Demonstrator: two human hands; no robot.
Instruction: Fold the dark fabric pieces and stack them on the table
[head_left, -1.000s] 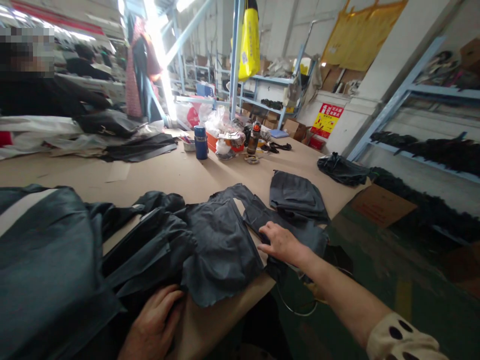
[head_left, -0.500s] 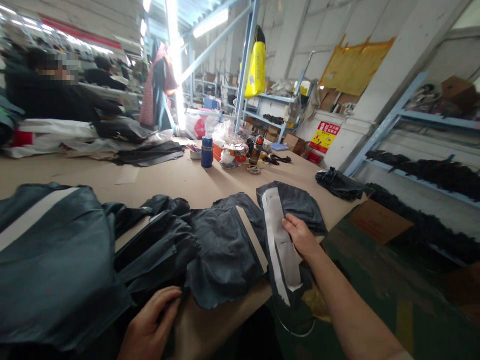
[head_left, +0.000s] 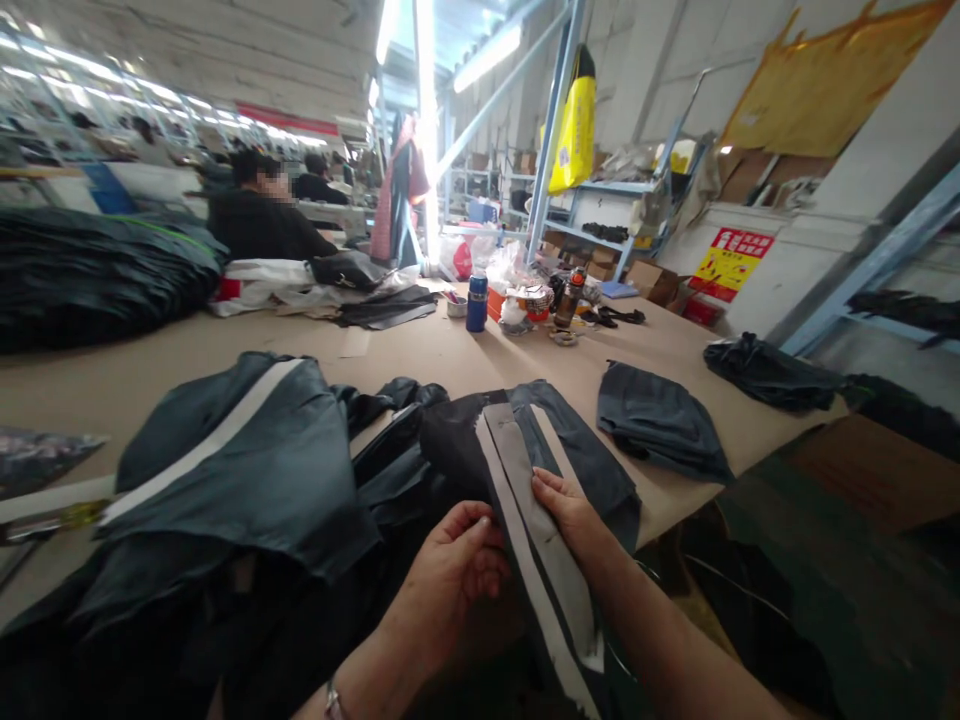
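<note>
Both bare forearms reach in from lower edge, converging mid-view. Left hand [head_left: 457,560] curled, fingers bent inward, thumb toward right, bracelet at wrist. Right hand [head_left: 571,517] just beside it, palm down, fingers pinched closed.

- The fabric strip [head_left: 536,530] runs off the bottom edge, its lower end out of sight
- The right hand [head_left: 571,512] probably pinches it; fingertips hidden beneath
- The small items by the blue bottle [head_left: 476,303] are too small to tell
</note>
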